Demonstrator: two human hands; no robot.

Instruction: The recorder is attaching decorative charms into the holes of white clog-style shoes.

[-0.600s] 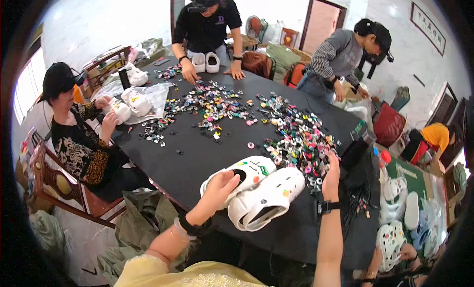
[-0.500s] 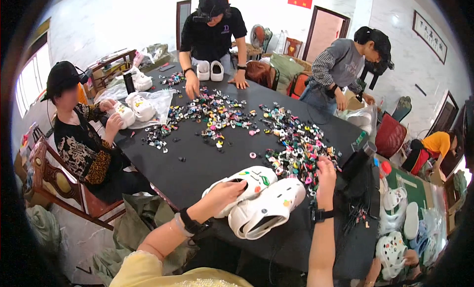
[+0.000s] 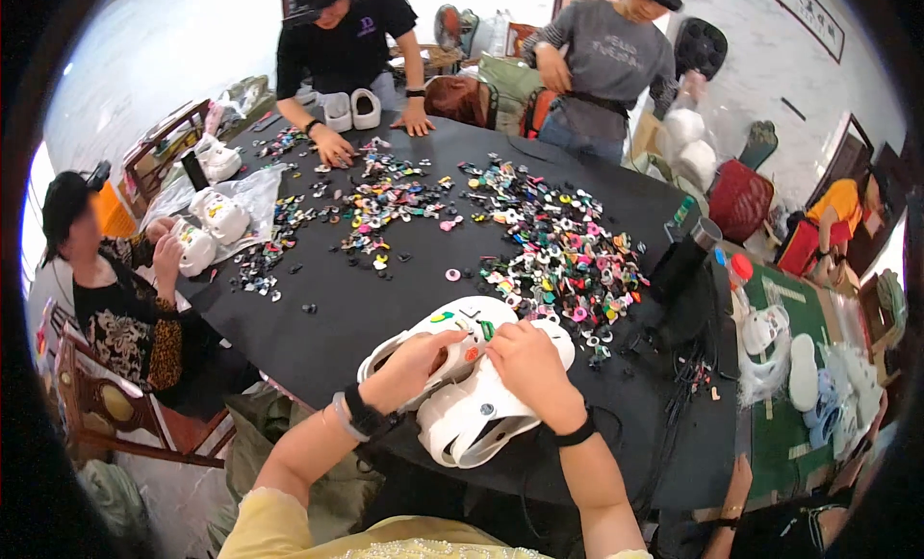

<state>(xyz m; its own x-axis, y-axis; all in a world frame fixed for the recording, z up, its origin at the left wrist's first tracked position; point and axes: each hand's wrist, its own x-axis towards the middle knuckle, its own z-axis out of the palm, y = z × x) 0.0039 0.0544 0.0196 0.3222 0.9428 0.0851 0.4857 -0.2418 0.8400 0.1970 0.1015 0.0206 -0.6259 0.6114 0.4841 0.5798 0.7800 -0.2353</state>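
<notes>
White clogs [image 3: 462,376], a pair, lie near the desk's [image 3: 327,318] front edge, head view. We note the left hand [image 3: 409,367] curled over the nearer clog's upper, fingers narrow, gripping it. The right hand [image 3: 529,367] presses on the other clog, fingers bent close. A spread of coloured charms [image 3: 558,251] lies just beyond, toward the right edge

Both hands, left [image 3: 416,365] and right [image 3: 527,367], rest on white clogs [image 3: 462,386] at 6 o'clock. Colourful charms [image 3: 558,251] litter the black bench [image 3: 327,318] toward 12 o'clock.
</notes>
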